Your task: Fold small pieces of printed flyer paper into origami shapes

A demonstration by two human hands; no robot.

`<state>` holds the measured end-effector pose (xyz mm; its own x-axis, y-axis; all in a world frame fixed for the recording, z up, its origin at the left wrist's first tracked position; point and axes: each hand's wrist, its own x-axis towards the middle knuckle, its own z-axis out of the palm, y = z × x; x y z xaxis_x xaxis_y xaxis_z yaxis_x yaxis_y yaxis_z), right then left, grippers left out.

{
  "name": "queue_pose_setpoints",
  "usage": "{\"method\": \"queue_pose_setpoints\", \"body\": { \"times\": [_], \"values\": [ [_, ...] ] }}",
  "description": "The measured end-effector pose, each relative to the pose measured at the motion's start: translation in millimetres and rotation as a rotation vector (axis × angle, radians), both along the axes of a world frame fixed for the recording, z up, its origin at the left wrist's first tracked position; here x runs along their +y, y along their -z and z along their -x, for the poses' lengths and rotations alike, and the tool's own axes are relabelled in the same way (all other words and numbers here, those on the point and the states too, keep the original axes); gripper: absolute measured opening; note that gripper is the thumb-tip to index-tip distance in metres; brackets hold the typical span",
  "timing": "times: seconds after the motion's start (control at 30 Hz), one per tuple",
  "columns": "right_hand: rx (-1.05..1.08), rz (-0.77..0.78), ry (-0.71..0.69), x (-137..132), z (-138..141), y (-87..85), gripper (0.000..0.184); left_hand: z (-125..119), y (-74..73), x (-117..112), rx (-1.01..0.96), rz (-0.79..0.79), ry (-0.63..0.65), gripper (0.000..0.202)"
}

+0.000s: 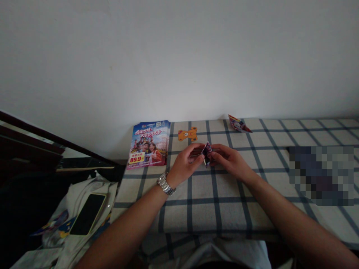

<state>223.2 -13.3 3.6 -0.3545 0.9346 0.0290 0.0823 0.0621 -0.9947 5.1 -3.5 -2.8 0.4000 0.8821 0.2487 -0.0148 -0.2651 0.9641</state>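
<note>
Between my two hands, over the middle of the checked cloth, is a small folded piece of printed paper (206, 150). My left hand (187, 160), with a metal watch on its wrist, pinches its left side. On the other side my right hand (228, 158) grips it with thumb and fingers. Its lower part is partly hidden by the fingertips. A stack of printed flyers (148, 145) lies to the left of my hands. Behind them, near the wall, sits a folded paper shape (239, 124) in similar colours.
A checked cloth (179, 213) covers the table. A bear cutout or print (187, 134) is just behind my left hand. On crumpled pale fabric at the lower left lies a phone (88, 214). A blurred-out dark item (321, 175) is at the right. The wall (179, 59) borders the back.
</note>
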Motion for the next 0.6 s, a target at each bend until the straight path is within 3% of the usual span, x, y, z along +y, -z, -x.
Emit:
{"method": "queue_pose_setpoints", "body": {
  "times": [0.3,0.6],
  "values": [
    [0.029,-0.018,0.024,0,0,1.7,0.038,0,-0.2,1,0.008,-0.021,-0.010,0.031],
    [0.043,-0.024,0.043,-1,3,-1.4,0.035,1,-10.1,0,0.042,-0.045,-0.026,0.025]
  ]
}}
